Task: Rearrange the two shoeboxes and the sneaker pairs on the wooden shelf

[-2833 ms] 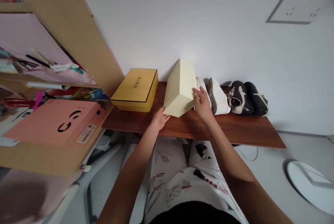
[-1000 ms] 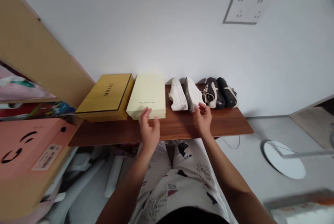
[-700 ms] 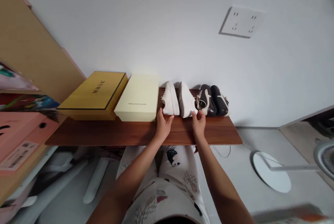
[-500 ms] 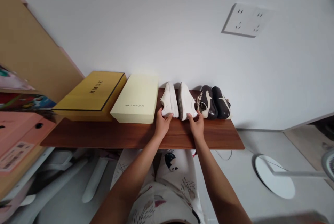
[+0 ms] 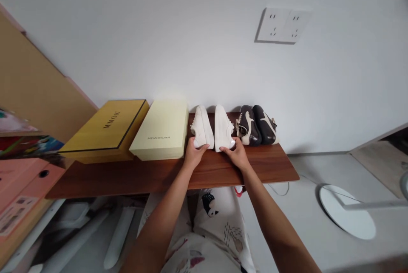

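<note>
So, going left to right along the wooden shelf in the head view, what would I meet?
Yellow MMOK box → cream MEIZHIYUAN box → left white sneaker, held by the left hand → right white sneaker, held by the right hand → left dark brown sneaker → right dark brown sneaker.

2 white shoes (image 5: pixel 202 128), 2 dark shoes (image 5: pixel 251 130), 4 altogether. 1 yellow box (image 5: pixel 102 130), 1 cream box (image 5: pixel 161 126), 1 pink box (image 5: pixel 21 188), 3 altogether. 1 left hand (image 5: pixel 193 154), 1 right hand (image 5: pixel 238 154). 1 wooden board (image 5: pixel 127 179).
</note>
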`<state>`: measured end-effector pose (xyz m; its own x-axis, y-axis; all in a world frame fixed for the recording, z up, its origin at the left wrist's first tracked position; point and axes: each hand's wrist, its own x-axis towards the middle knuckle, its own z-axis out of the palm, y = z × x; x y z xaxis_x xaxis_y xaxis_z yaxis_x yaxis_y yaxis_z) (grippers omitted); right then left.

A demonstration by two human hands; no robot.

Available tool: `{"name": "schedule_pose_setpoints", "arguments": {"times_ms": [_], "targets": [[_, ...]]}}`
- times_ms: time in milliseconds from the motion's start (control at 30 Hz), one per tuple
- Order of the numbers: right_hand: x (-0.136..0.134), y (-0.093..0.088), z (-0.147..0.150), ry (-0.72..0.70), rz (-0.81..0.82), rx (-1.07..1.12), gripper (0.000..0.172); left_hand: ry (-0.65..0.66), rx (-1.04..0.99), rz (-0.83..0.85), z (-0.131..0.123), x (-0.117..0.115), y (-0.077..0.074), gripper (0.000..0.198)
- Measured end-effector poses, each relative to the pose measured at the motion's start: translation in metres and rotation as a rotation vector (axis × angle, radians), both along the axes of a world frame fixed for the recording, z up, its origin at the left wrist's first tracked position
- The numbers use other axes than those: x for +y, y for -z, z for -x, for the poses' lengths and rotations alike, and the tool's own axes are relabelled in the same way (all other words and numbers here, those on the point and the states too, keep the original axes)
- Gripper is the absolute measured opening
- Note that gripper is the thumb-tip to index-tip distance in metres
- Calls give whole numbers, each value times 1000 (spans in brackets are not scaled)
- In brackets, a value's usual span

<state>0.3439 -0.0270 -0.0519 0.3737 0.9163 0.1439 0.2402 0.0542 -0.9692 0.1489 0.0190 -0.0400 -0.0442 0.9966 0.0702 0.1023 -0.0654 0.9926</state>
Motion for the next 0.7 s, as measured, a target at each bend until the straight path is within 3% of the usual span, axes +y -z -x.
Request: {"name": "schedule_pose_setpoints", "arguments": {"times_ms": [133,433,700], "targets": [[-1,-8,-3,-118,-50,-30,56,15,178,-68,5,0,-10,55],[8,-57,-26,-206,59,-772,41,197,819,-210,2,1,-44,47],[20,-77,-19,-321,202,-1077,45,367,1124,-286,-7,1,-72,35]]}}
